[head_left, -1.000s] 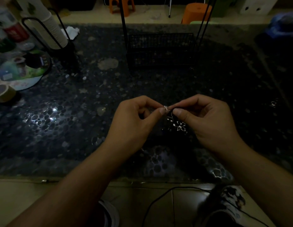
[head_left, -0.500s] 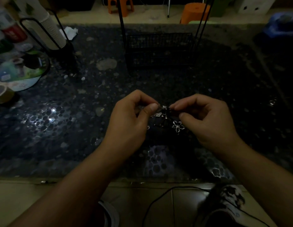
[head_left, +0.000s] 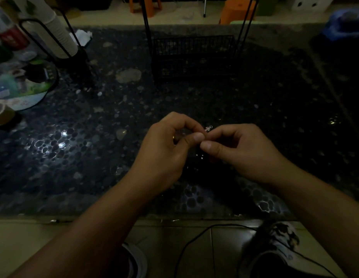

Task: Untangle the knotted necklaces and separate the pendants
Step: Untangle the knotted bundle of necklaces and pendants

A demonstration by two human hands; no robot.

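Since the earlier frame both hands have shifted right and the flower pendant has dropped out of sight. Left hand [head_left: 166,149] and right hand [head_left: 242,151] meet thumb-to-thumb above the dark table [head_left: 94,157], each pinching the necklaces; a small silver clasp [head_left: 208,128] sticks up between them. Chains barely visible below. Judged: knot unresolved, pendants not yet separated.
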